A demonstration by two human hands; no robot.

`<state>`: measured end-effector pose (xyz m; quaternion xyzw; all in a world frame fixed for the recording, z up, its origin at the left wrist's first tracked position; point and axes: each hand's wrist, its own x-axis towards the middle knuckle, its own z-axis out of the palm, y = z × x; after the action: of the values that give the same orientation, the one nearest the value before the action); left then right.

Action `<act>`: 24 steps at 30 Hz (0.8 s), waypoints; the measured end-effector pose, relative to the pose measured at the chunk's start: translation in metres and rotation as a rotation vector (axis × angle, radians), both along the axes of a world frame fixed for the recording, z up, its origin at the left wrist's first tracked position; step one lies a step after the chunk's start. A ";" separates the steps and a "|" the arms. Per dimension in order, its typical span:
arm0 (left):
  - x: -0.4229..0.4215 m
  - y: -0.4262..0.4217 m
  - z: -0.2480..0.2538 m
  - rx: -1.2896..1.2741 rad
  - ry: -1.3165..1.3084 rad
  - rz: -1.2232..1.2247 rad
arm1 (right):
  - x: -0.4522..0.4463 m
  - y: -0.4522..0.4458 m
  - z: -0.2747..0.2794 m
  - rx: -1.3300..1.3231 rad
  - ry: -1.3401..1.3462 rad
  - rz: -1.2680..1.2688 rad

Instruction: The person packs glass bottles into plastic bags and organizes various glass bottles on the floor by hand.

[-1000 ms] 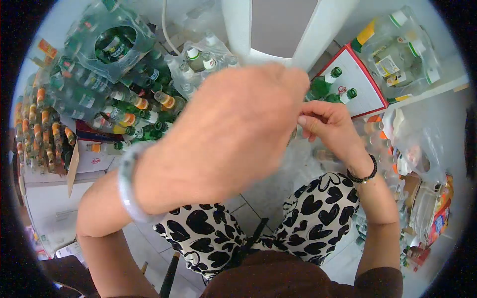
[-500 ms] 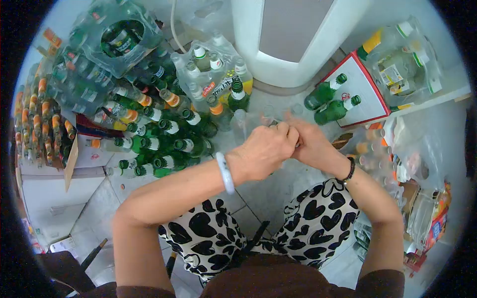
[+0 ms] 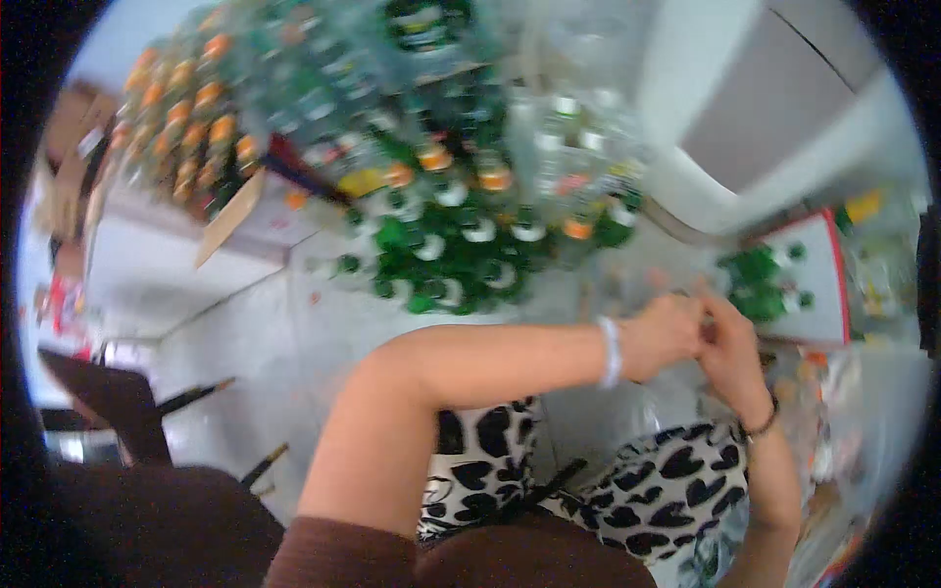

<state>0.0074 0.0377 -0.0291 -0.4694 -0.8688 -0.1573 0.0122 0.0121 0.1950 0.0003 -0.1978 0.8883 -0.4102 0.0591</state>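
Observation:
My left hand (image 3: pixel 668 333), with a pale bangle at its wrist, meets my right hand (image 3: pixel 730 348) in front of my lap. Fingers of both hands are bent and pressed together; whatever they grip, if anything, is too small and blurred to name. A dark beaded bracelet is on my right wrist. Beyond the hands, green bottles (image 3: pixel 760 284) lie against a white box with a red edge (image 3: pixel 818 260). More green bottles (image 3: pixel 431 260) stand in a cluster on the floor to the left.
A white appliance (image 3: pixel 676 186) stands at the back right. Wrapped bottles (image 3: pixel 343 88) are stacked at the back left, with orange-labelled bottles (image 3: pixel 186 118) beside them. Clear plastic bags (image 3: pixel 863 412) lie at the right. Dark stool legs (image 3: pixel 196 394) stick out at the left.
The view has turned left, so the surroundings appear shifted to the right. My left hand has come down from close to the camera and stays against my right hand.

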 end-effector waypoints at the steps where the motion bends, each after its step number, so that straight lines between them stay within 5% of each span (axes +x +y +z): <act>1: 0.004 -0.001 0.006 -0.067 0.005 0.022 | 0.000 0.005 0.001 0.022 -0.065 0.006; 3: 0.005 -0.018 0.028 -0.135 0.013 0.064 | 0.001 0.005 0.006 0.048 -0.119 0.034; 5: 0.012 -0.046 0.060 0.069 0.303 0.112 | 0.003 0.006 0.013 0.145 -0.158 -0.046; 7: 0.001 -0.099 0.098 -0.010 0.121 0.312 | 0.003 0.005 0.025 0.110 -0.205 -0.043; 10: 0.000 -0.232 0.110 -0.027 0.279 0.821 | 0.003 0.003 0.028 0.001 -0.262 -0.077; 13: 0.013 -0.389 0.089 -0.054 0.030 1.435 | -0.011 0.020 0.017 0.028 -0.244 -0.101; 15: 0.031 -0.460 0.070 -0.204 -0.117 1.630 | -0.017 0.013 0.026 0.021 -0.314 -0.166; 17: 0.052 -0.528 0.004 -0.189 -0.056 1.640 | -0.021 0.013 0.028 0.069 -0.319 -0.224; 21: 0.041 -0.563 -0.044 -0.114 -0.074 1.813 | -0.019 0.016 0.026 0.124 -0.161 -0.171; 24: 0.024 -0.581 -0.068 0.100 -0.024 1.833 | -0.008 -0.003 0.045 0.120 -0.413 -0.372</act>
<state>0.0312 -0.5435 -0.0973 0.4062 -0.8933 -0.1282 0.1433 0.0041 0.1922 0.0457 0.0605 0.9012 -0.3921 0.1742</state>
